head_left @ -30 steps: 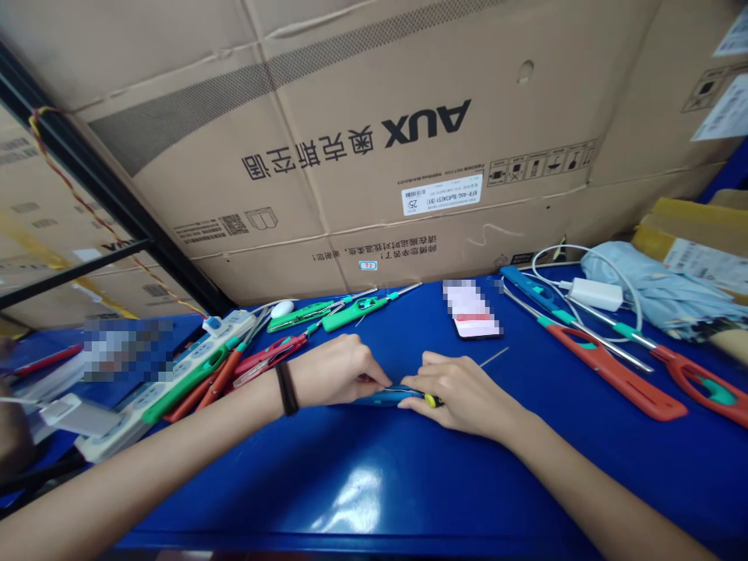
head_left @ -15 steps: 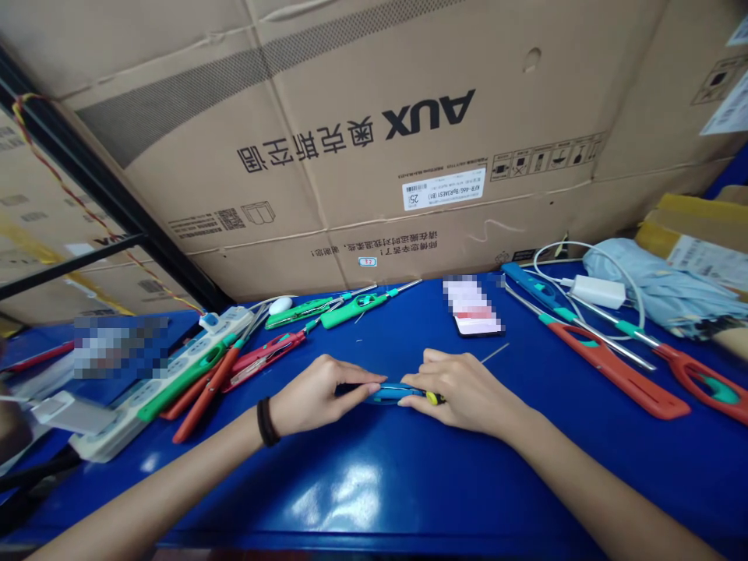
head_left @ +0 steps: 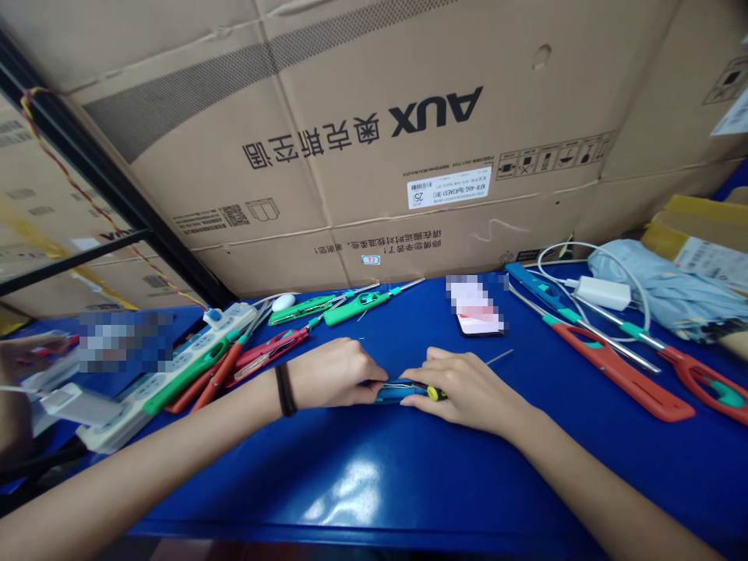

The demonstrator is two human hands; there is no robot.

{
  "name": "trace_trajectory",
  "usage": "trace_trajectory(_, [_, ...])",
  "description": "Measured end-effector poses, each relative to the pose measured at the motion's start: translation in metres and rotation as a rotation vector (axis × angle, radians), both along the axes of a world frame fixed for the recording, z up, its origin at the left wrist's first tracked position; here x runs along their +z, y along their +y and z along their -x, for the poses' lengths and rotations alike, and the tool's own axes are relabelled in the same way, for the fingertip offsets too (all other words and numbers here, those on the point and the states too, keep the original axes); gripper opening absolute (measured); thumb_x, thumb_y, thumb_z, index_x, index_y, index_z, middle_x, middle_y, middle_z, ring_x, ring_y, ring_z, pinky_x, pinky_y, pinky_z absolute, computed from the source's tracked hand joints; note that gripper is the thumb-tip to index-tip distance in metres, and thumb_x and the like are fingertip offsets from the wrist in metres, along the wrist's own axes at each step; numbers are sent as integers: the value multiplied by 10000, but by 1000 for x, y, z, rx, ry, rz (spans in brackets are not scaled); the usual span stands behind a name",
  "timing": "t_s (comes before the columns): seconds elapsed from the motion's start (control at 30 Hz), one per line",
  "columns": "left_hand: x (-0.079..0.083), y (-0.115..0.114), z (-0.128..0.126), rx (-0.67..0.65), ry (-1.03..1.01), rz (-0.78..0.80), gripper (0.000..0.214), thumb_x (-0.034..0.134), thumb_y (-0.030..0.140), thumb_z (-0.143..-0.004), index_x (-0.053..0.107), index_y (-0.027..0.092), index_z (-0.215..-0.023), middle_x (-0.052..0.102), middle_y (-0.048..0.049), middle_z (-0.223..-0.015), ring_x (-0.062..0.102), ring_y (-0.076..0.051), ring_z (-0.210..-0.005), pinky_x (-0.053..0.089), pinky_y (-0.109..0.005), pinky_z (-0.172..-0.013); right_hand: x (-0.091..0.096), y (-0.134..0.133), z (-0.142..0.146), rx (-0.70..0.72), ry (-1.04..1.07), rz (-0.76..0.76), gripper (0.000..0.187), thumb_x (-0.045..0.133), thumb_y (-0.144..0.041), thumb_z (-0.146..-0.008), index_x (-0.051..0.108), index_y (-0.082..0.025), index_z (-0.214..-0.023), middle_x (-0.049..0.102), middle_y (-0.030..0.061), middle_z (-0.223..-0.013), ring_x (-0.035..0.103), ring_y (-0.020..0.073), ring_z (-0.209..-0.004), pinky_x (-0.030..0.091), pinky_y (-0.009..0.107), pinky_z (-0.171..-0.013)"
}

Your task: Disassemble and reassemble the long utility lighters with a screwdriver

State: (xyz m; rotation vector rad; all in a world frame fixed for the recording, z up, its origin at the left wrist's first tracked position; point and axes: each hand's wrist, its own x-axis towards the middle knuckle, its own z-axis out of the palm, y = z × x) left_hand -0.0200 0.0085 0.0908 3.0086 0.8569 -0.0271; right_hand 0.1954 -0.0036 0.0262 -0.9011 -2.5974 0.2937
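Head view: slim blue plastic handle [head_left: 397, 392], yellow-and-black end.

Small assembly workshop or back-room workbench. Glossy blue bench top [head_left: 351, 487] carries long utility lighters [head_left: 619, 370] in red, green and blue, laid out loose, with a power strip [head_left: 175, 382] and a white charger [head_left: 601, 294] among them. A large AUX air-conditioner carton [head_left: 362, 156] stands flat behind the bench as a backing. Black metal framing [head_left: 99, 171] runs at left, more cardboard cartons [head_left: 35, 202] beyond it. Stockroom-like, not domestic.
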Motion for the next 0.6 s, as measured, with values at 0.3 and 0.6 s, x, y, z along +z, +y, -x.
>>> trace_trajectory(0.3, [3, 0, -7, 159, -38, 315, 122, 578, 104, -741, 684, 150, -703, 633, 19, -581, 563, -70, -530, 331, -140, -502, -4, -1, 3, 9, -1, -74, 232, 536, -393, -890, 638, -229, -1018, 666, -15, -781, 505, 169, -778, 307, 264, -547])
trace_trajectory(0.6, [4, 6, 0, -23, -38, 331, 257, 569, 53, -762, 715, 200, -913, 733, -26, -832, 677, -134, -715, 458, -158, -633, -7, -2, 5, 13, 23, -112, 201, 570, -374, -874, 659, -217, -964, 657, -12, -691, 501, 156, -723, 284, 259, -522])
